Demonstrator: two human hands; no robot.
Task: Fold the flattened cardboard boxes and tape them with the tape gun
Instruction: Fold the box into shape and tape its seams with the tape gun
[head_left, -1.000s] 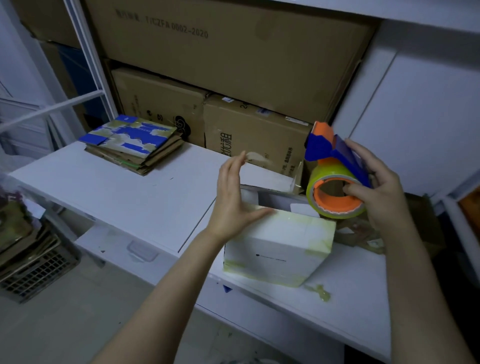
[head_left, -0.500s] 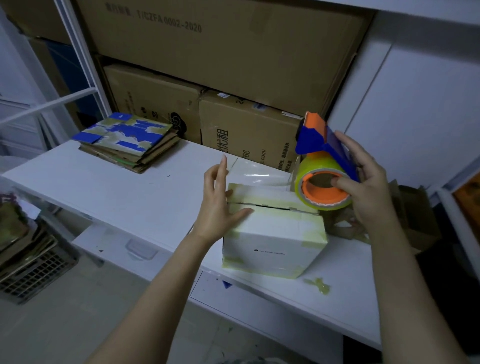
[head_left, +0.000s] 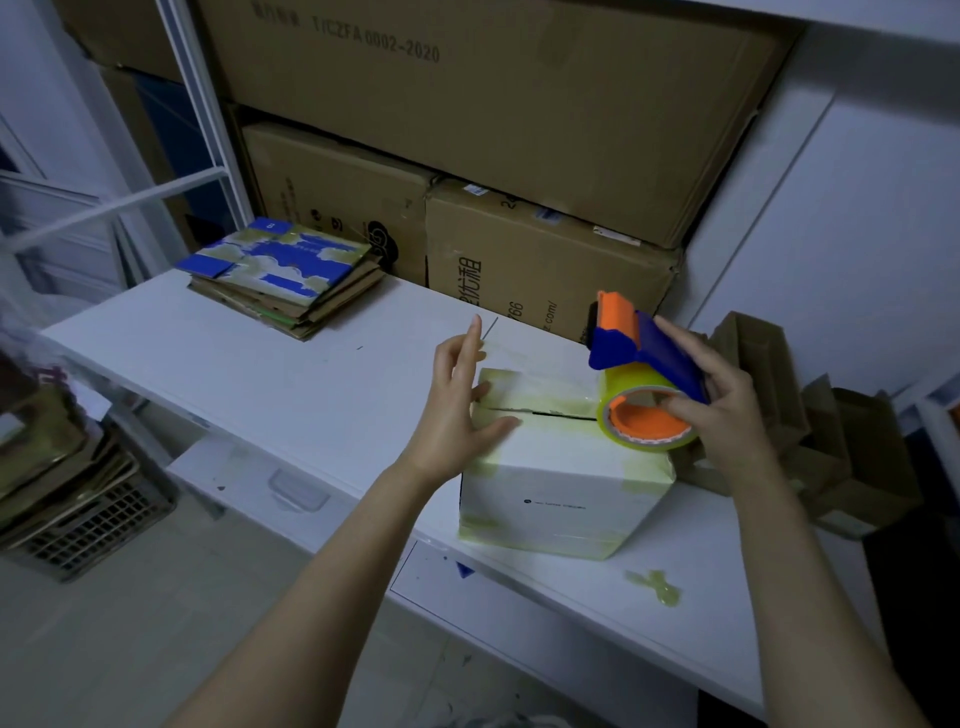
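One white box (head_left: 561, 467) stands on the table (head_left: 260, 374). The left hand (head_left: 457, 410) presses its left edge, fingers straight — the right hand (head_left: 727, 415) grips one tape gun (head_left: 644, 384) at the box's top. One pile of flat boxes (head_left: 283, 275) lies far left.

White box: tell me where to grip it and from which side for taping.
Grip the white box at its left end, coming from the left, where the left hand is: spread over both flaps, bridging the open seam. The tape gun in the right hand occupies the seam's right end.
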